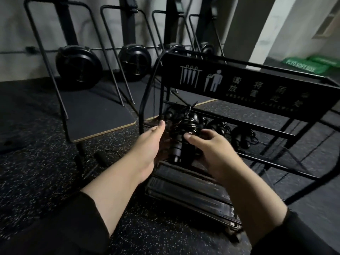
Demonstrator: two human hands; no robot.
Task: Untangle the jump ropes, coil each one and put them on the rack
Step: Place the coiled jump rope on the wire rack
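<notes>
Hands [147,144] [211,150] holding glossy coiled rope [184,129], metal rack [239,83]

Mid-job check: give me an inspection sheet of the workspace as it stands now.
Surface: dark speckled rubber floor.
Job's things: coiled jump rope bundle held at the black rack; two more coiled ropes lie on the rack's shelf to the right.
Clutter: nothing seen.
Hands: left hand open, flat against the bundle's left side; right hand grips the bundle from the right.
Cables: loose black cord hangs by the rack's left post.
Surroundings: fan-wheel exercise machines along the wall; green soft boxes far right.
</notes>
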